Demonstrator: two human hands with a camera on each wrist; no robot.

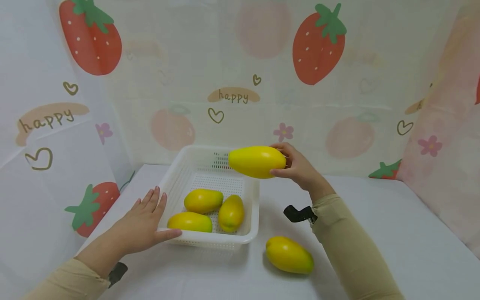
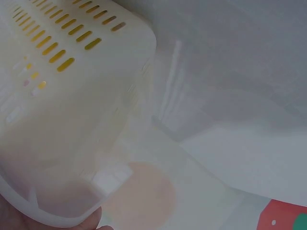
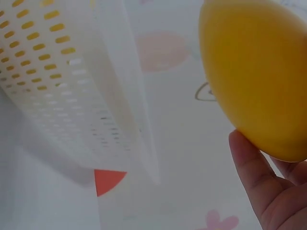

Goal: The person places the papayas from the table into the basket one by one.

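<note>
My right hand (image 1: 298, 166) grips a yellow mango (image 1: 256, 161) by its end, holding it above the right rear part of a white plastic basket (image 1: 255, 216). The right wrist view shows fingers curled at the end of this mango (image 3: 254, 76), beside the perforated basket wall (image 3: 48, 72). My left hand (image 1: 140, 223) lies at the basket's front left corner, fingers straight along the left side and thumb on the front rim. Inside the basket lie three mangoes (image 1: 203, 201), yellow with green tips. In the left wrist view, part of the left hand (image 2: 88, 221) shows at the basket rim.
Another mango (image 1: 289, 255) lies on the white tabletop (image 1: 405, 241), right of the basket's front corner. Behind the table stands a backdrop (image 1: 240, 54) printed with strawberries, hearts and flowers. Similar sheets hang at the left and right. A black wrist camera (image 1: 299, 213) sticks out from the right sleeve.
</note>
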